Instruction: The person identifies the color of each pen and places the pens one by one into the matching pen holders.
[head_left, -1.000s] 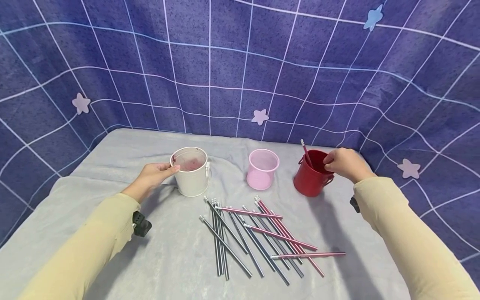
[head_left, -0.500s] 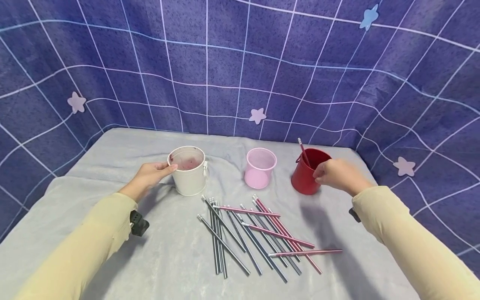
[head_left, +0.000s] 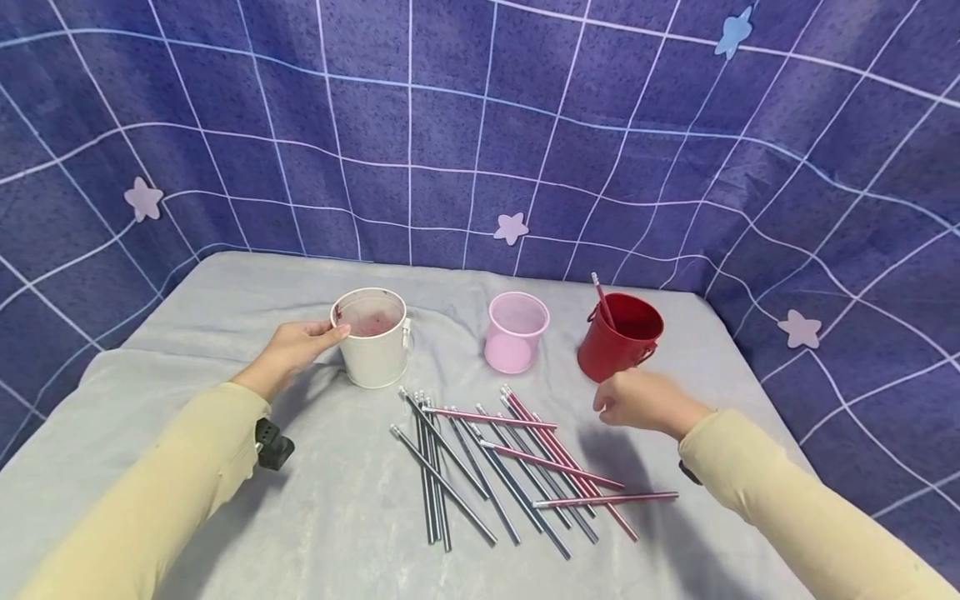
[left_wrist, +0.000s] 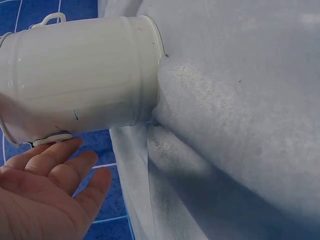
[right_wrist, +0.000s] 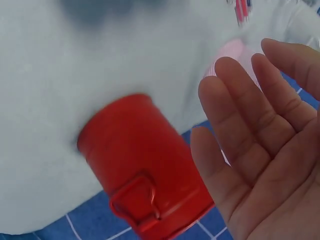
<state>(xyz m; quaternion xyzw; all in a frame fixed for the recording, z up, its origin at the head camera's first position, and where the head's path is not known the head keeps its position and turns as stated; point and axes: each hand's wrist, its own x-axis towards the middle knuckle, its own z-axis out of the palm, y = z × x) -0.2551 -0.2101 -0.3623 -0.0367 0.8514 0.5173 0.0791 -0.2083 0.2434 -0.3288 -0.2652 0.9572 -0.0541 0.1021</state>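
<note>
Judged between pencil placements: white bucket [head_left: 375,360] centre-left, red bucket [head_left: 603,350] centre-right.
Left hand [head_left: 292,350] grips white bucket; right hand [head_left: 645,404], fingers relaxed, holds nothing. Pink cup [head_left: 512,352] mid-frame. Loose pencils [head_left: 551,464] lie lower centre; one red pencil [head_left: 603,302] leans in red bucket. Next pick would need a pinch. No legible writing.

Head view: bright, even illumination; soft-edged shadows lie on the surface [head_left: 337,517] beneath both sleeves [head_left: 795,492]. Left wrist view: dimmer; white bucket [left_wrist: 75,75] shaded along its lower side. Right wrist view: red bucket [right_wrist: 135,145] slightly out of focus.
</note>
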